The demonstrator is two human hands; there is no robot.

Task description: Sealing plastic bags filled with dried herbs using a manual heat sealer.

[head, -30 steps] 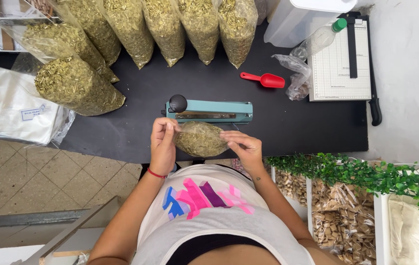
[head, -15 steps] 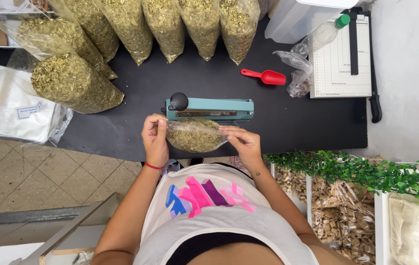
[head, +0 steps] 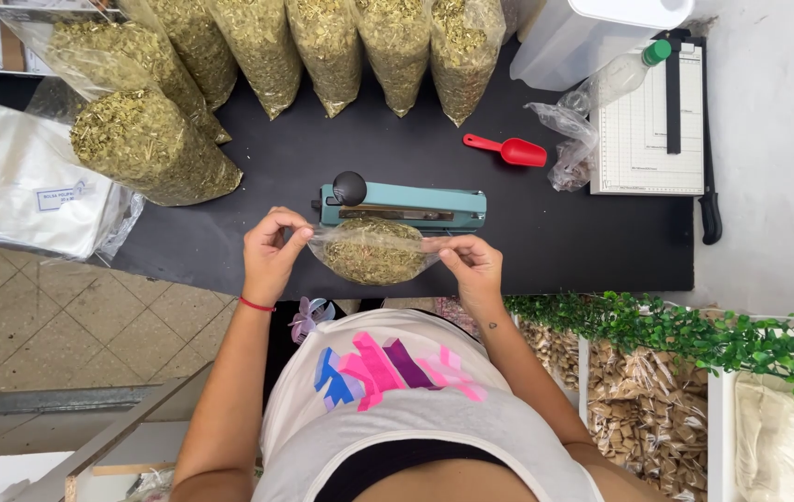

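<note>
- Along the top of the frame I see a row of tall clear bags of dried green herb [head: 327,46] standing on the black table [head: 564,242]; two more lie tilted at upper left.
- At far left, a stack of flat white plastic bags [head: 16,186] carries a small white rectangular label.
- At upper right: a red scoop [head: 513,151], a clear bottle with a green cap [head: 624,74], and a white paper cutter [head: 648,130].
- A teal heat sealer [head: 406,206] sits at mid-frame.
- My left hand [head: 271,256] pinches the left edge of the small clear bag of herb [head: 371,251]; my right hand [head: 471,265] pinches its right edge.
- That bag hangs stretched between both hands, just in front of the sealer, over the table's near edge.
</note>
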